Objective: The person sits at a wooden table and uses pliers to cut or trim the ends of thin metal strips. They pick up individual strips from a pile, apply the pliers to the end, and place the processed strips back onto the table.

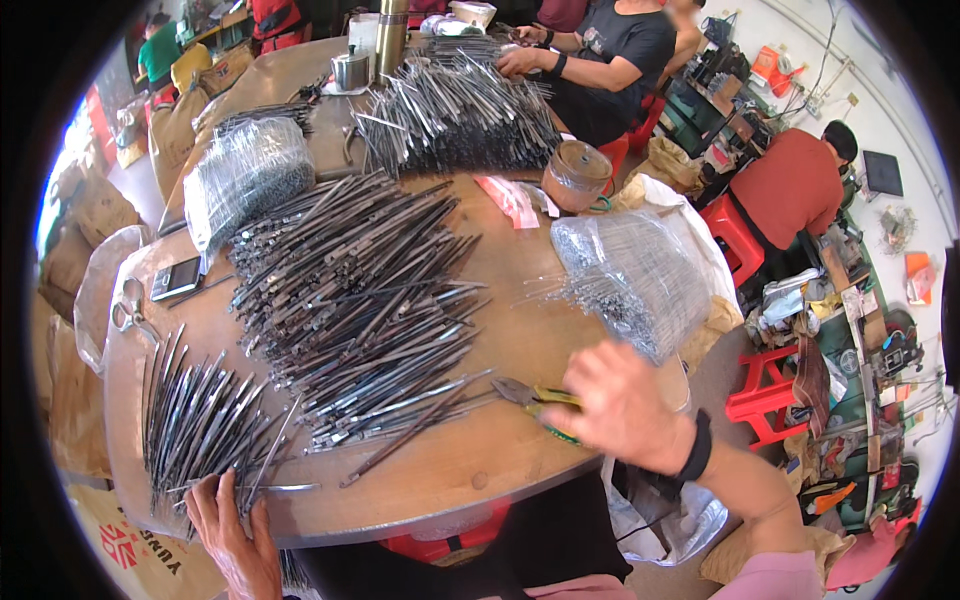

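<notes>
My right hand point(625, 405) is wrapped round a pair of pliers point(530, 393) with yellow-green handles, slightly blurred. The pliers' jaws point left over the tabletop, beside the ends of several dark rods. At the lower left, my left hand point(232, 530) is at the front edge of a smaller fan of metal rods point(200, 410). A thin metal rod point(272, 448) slants up from between its thumb and fingers, and another rod lies crosswise at the fingertips. A large heap of dark metal rods point(350, 300) lies between my hands, farther back.
On the table point(520, 470) are scissors point(130, 308), a phone-sized device point(177, 278), plastic-wrapped bundles point(250, 180) point(635, 280), a brown pot point(577, 177) and another rod heap point(455, 110). A person in black point(615, 60) works across the table. Red stools point(765, 395) stand at right.
</notes>
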`<state>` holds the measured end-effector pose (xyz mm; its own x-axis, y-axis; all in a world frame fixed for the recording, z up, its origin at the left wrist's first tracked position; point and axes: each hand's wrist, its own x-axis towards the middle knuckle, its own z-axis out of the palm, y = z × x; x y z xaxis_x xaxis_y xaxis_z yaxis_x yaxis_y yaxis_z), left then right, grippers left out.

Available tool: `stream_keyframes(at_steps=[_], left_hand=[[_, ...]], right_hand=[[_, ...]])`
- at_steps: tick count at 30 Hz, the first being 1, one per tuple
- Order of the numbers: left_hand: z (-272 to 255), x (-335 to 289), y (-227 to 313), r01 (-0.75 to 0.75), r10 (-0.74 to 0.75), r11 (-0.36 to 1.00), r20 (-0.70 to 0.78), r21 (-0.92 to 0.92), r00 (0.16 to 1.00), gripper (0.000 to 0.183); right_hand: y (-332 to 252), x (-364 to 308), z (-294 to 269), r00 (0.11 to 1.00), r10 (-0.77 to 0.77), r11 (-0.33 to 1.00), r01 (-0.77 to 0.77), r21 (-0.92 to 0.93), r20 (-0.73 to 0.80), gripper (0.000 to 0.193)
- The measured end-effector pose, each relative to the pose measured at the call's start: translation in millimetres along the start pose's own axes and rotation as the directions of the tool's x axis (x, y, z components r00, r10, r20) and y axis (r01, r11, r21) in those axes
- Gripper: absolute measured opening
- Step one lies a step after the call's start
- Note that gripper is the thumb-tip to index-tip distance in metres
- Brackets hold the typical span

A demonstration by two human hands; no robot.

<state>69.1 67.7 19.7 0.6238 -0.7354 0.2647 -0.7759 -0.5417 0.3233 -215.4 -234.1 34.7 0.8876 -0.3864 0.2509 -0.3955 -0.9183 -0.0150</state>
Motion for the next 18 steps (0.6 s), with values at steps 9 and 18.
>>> stream_keyframes(at_steps=[9, 18], left_hand=[[7, 1, 45, -0.225, 0.251, 0.921, 0.042, -0.317, 0.967, 0.019], [8, -6, 44, -0.204, 0.262, 0.897, 0.1, -0.392, 0.96, 0.018]], right_hand=[[93, 159, 31, 0.936, 0.348, 0.935, -0.35, -0.051, -0.046, 0.041], [115, 182, 76, 0.861, 0.496, 0.864, -0.503, -0.04, -0.117, 0.021]])
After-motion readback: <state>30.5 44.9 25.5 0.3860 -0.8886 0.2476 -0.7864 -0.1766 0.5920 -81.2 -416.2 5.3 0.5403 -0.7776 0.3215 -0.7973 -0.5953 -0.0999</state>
